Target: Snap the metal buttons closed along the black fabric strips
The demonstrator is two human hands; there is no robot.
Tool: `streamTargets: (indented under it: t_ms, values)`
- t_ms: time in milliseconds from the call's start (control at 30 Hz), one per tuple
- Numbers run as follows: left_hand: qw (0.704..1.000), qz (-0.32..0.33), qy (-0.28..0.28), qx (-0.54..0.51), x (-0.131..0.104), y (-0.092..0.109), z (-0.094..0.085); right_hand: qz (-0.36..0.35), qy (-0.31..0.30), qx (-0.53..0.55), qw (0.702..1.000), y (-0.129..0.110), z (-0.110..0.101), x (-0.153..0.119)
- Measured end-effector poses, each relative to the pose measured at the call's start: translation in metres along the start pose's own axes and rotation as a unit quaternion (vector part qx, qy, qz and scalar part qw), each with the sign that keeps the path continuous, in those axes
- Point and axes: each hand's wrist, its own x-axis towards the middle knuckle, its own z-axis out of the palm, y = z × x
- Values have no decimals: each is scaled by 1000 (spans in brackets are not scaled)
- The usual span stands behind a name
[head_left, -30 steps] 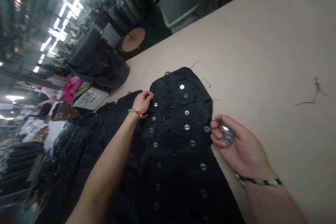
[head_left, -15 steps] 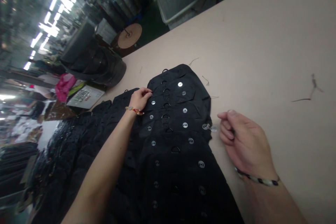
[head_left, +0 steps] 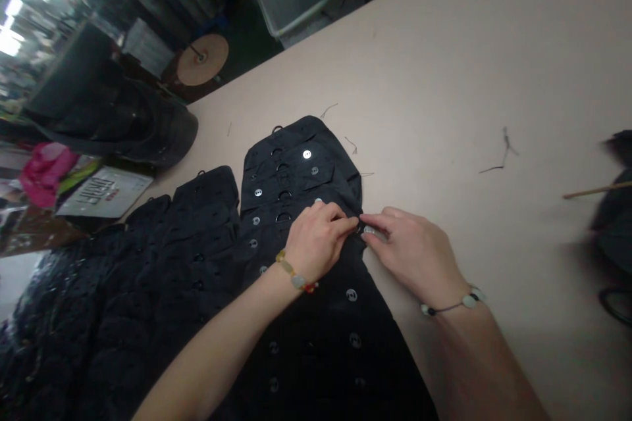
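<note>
Black fabric pieces [head_left: 340, 276] overlap in a row down the table, each with D-rings and round silver metal discs [head_left: 307, 154]. Over the top pieces, my left hand [head_left: 316, 237] pinches at their right edge. Its closed fingertips hide most of what they grip there. Just opposite, my right hand [head_left: 415, 247] meets it, thumb and forefinger closed on a small metal disc [head_left: 368, 230] beside the fabric edge. The fingertips of both hands nearly touch.
More stacked black pieces [head_left: 207, 204] lie to the left. Behind them stand a dark bin [head_left: 168, 125] and a white box [head_left: 106, 191]. Loose threads [head_left: 503, 151] are scattered on the pale table [head_left: 444, 79]. A blurred black object [head_left: 615, 230] is at the right edge.
My left hand has moved right across the fabric to its right edge. My right hand has come in to meet it at that edge. The view has turned to the right.
</note>
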Motion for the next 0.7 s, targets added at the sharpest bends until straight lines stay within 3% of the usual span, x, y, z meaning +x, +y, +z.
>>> streamTargets:
  t_ms: [133, 233, 300, 367, 467, 567, 633, 700]
  values:
    - [999, -3, -14, -33, 0, 3, -3, 11, -13, 8, 1000, 0, -1, 1]
    - [992, -19, -18, -121, 2, 0, -13, 12, -15, 37, 999, 0, -3, 2]
    - [982, -54, 3, -181, 11, -15, -20, 19, -6, 92, 996, 1, -5, 3]
    - [968, -116, 61, -214, 29, -44, -26, 49, 20, 187, 981, 4, -8, 4]
    - [938, -211, 162, -222, 72, -100, -29, 106, 83, 347, 928, 9, -12, 4]
    - [927, -251, 181, -213, 114, -146, -22, 133, 131, 495, 849, 12, -14, 5]
    - [926, -266, 176, -203, 131, -160, -15, 141, 127, 582, 791, 14, -13, 5]
    - [925, -280, 173, -189, 139, -164, -9, 143, 107, 630, 756, 14, -11, 5]
